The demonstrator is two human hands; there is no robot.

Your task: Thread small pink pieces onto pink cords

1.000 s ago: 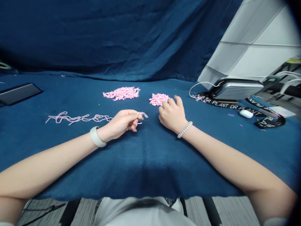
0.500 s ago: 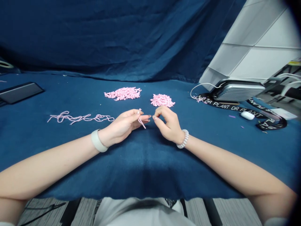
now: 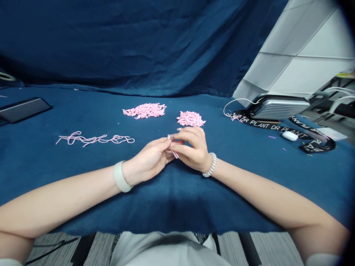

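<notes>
Head view, first inspector: What do we record nearest us?

Second inspector: We record both forearms slanting inward from either side above the blue cloth [image 3: 172, 207]. A pale wristband [image 3: 121, 177] sits on the left wrist, a coiled bracelet [image 3: 211, 165] on the right.

First inspector: And the hands?

Second inspector: We find them meeting at the fingertips. The left hand [image 3: 151, 159] is folded, thumb pressed to fingers, with a short pink strand [image 3: 175, 154] pinched there. The right hand [image 3: 194, 149] is arched, knuckles raised, fingers half curled toward the left thumb. Whether it also grips the strand we cannot tell; the fingers overlap.

First inspector: Reason for that hold?

Second inspector: In our judgement, the left pinch steadies the strand and leaves its ends exposed to the right fingertips.

First inspector: Surroundings?

Second inspector: To the left hand's left, loose pink strands [image 3: 97, 139] lie stretched sideways, presumably for easy reach. Well to the right hand's right, we note a white case [image 3: 290, 136] beside a black lettered strap [image 3: 260, 124]. Just beyond the right hand is the smaller pink pile [image 3: 190, 118]; farther off, beyond the left hand, the larger pink pile [image 3: 145, 110]. The gap, we judge, separates them.
</notes>
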